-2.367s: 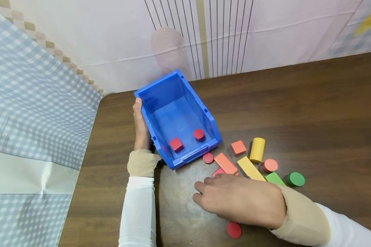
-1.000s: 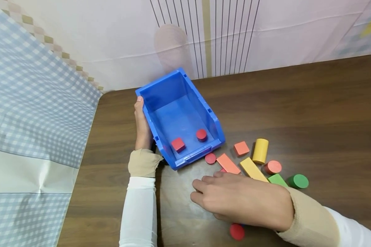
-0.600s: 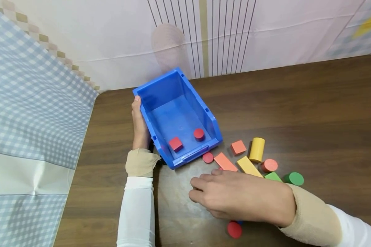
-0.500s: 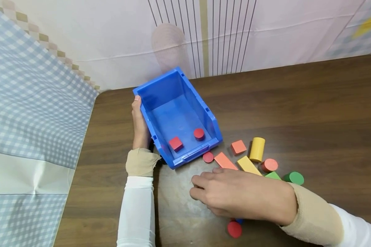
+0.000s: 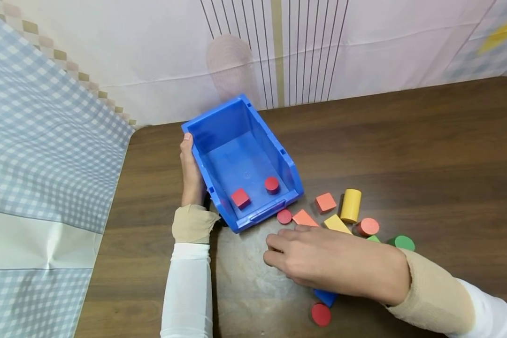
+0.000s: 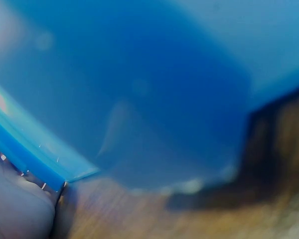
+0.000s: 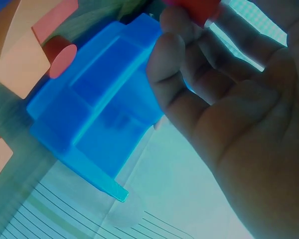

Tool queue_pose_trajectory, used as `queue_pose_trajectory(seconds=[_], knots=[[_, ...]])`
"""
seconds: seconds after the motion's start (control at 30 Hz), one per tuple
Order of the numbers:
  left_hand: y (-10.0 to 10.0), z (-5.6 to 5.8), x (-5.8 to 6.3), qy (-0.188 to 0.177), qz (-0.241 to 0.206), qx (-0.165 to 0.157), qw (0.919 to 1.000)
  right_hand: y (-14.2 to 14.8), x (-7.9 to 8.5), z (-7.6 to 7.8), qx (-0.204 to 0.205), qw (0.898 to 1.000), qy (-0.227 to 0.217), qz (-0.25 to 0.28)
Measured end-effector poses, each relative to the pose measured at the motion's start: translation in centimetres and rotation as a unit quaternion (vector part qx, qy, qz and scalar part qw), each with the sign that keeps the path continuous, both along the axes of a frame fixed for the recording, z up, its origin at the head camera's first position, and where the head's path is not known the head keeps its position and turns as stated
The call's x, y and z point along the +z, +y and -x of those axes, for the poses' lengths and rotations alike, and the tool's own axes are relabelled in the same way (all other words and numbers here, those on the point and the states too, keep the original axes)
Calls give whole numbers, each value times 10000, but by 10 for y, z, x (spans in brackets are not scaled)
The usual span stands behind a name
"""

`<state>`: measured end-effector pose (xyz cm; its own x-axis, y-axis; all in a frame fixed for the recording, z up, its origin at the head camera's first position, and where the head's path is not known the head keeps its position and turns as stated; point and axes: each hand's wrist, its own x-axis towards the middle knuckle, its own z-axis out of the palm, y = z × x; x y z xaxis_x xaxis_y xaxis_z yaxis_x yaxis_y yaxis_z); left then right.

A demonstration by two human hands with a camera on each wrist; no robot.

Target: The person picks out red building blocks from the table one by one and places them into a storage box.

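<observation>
The left hand [image 5: 193, 171] lies flat along the outer left wall of the blue bin [image 5: 203, 136], fingers straight and pressed against the plastic, the thumb tip up near the bin's rim. The left wrist view shows only that blue wall close up and blurred, with a bit of the table below it. The bin stands on the brown table [image 5: 405, 141], its low open front toward the person. Inside it, near the front lip, lie a red cube [image 5: 240, 198] and a red round block [image 5: 272, 184], a little apart from each other.

The right hand [image 5: 329, 260] hovers palm down just in front of the bin, over the near edge of a scatter of blocks. In the right wrist view its fingers [image 7: 189, 64] curl loosely and a red block [image 7: 197, 10] sits pinched at the fingertips; its shape cannot be told.

Just outside the bin's front lie a small red disc [image 5: 284, 216] and an orange slab [image 5: 304, 218], partly covered by the hand. Further right are an orange cube [image 5: 325, 202], a yellow cylinder [image 5: 351, 205], a yellow slab [image 5: 335, 224], an orange cylinder [image 5: 368, 226] and a green cylinder [image 5: 402, 242]. Near the table's front edge, a blue block [image 5: 325, 297] shows under the hand, with another red disc [image 5: 321, 314] just beside it.
</observation>
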<state>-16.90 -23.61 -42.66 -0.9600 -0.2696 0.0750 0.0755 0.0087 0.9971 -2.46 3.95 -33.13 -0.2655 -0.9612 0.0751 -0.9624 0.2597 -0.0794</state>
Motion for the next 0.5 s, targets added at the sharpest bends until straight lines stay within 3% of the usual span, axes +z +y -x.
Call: queue_pose_trajectory(seconds=[0.37,0.5], knots=[[1,2,-4,239,-99,-60,9996,2,0,6,-18,9999,-118,-76],[-1,2,-2,136,-79,-47,9999,2,2,9,-96,9999,-59,33]])
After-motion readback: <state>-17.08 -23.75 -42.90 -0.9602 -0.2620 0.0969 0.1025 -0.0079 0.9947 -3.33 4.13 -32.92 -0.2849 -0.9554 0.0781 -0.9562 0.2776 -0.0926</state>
